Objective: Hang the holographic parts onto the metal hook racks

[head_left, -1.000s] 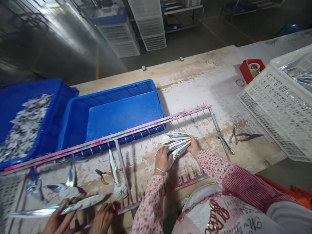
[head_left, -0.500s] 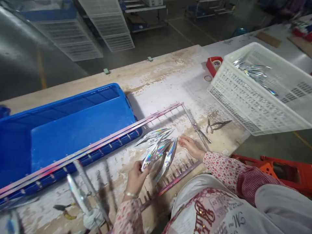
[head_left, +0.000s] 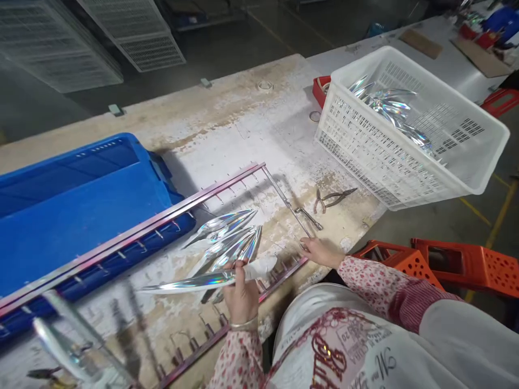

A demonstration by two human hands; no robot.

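Observation:
My left hand (head_left: 240,289) is closed on a bunch of long, pointed, iridescent foil pieces (head_left: 221,249) that fan out to the left and upward over the worn bench. My right hand (head_left: 320,250) lies flat with its fingers stretched out near the right corner of a pink metal pin frame (head_left: 174,213), holding nothing. The frame's near bar (head_left: 227,330) with upright pins runs just in front of my left hand.
A blue tub (head_left: 77,205) sits at the left behind the frame. At the right stands a white slotted basket (head_left: 405,129) holding more foil pieces. Pliers (head_left: 330,199) lie between the frame and the basket. Orange stools (head_left: 446,265) stand beside the bench.
The view has swung right. My left hand has drawn the foil bunch nearer and lower, one piece now pointing left. My right hand has let go and come to rest at the frame's corner.

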